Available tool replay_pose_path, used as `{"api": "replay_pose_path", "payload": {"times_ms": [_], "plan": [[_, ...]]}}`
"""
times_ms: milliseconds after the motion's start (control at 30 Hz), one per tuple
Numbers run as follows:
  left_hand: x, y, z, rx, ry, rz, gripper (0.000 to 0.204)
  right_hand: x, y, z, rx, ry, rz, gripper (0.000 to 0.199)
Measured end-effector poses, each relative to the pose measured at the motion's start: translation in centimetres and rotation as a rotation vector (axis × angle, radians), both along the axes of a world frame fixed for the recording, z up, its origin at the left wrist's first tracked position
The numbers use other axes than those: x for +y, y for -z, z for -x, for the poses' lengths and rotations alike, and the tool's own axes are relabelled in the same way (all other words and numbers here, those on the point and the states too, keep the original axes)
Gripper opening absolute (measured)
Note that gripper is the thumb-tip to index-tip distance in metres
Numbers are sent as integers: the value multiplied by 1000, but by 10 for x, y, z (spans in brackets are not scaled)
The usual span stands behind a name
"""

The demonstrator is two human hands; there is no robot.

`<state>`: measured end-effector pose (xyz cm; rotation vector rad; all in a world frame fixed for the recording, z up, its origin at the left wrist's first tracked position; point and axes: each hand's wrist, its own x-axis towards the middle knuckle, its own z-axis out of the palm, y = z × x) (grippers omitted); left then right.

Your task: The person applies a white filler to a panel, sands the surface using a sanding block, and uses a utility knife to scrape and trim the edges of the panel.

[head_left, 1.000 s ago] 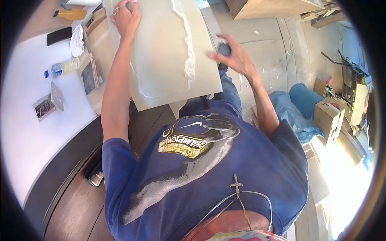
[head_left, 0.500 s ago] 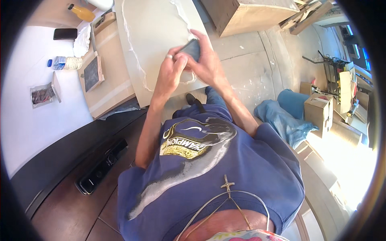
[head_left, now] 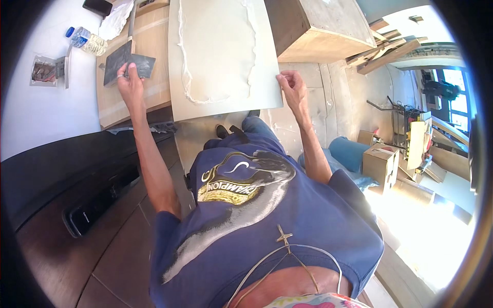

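A pale, flat panel (head_left: 218, 61) lies in front of me, with a ragged white line of paste or filler (head_left: 187, 82) running around inside its edges. At its left, my left hand (head_left: 132, 87) is closed on a thin dark rectangular pad (head_left: 146, 67), thumb on top. The pad overlaps a dark-faced flat block (head_left: 115, 64) resting on the wooden board. By the panel's right edge, my right hand (head_left: 294, 91) has its fingers curled with thumb and forefinger close together. Whether it touches the edge or pinches anything small is unclear.
On the left are a wooden board (head_left: 156, 77), a plastic bottle (head_left: 87, 41), a dark phone (head_left: 97, 6) and an open wall box (head_left: 45, 71). A wooden cabinet (head_left: 334, 31) stands far right. Cardboard boxes (head_left: 380, 161) and a blue bag (head_left: 352, 154) sit at right.
My hands have parted: the left moved left with the dark pad to the flat block, and the right moved to the panel's right edge. The whole view has shifted too.
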<state>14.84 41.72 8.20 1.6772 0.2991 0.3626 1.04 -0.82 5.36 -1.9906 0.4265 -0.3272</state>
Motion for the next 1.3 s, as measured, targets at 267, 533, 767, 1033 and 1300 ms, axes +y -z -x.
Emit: {"api": "replay_pose_path", "payload": {"times_ms": [267, 533, 767, 1033, 1300], "plan": [[-3, 34, -22, -195, 11, -161, 41, -14, 23, -95, -153, -23, 3, 32], [-18, 21, 37, -167, 5, -503, 43, -12, 33, -84, -137, -214, -57, 50], [-13, 22, 114, -288, -93, -601, 36, -22, 47, 113, 359, -259, -829, 59], [-47, 36, 162, -140, -87, -372, 29, -89, 206, 217, 682, -152, -335, 56], [-52, 16, 51, -308, 65, -894, 32, -100, 231, 233, 802, -321, -595, 56]]}}
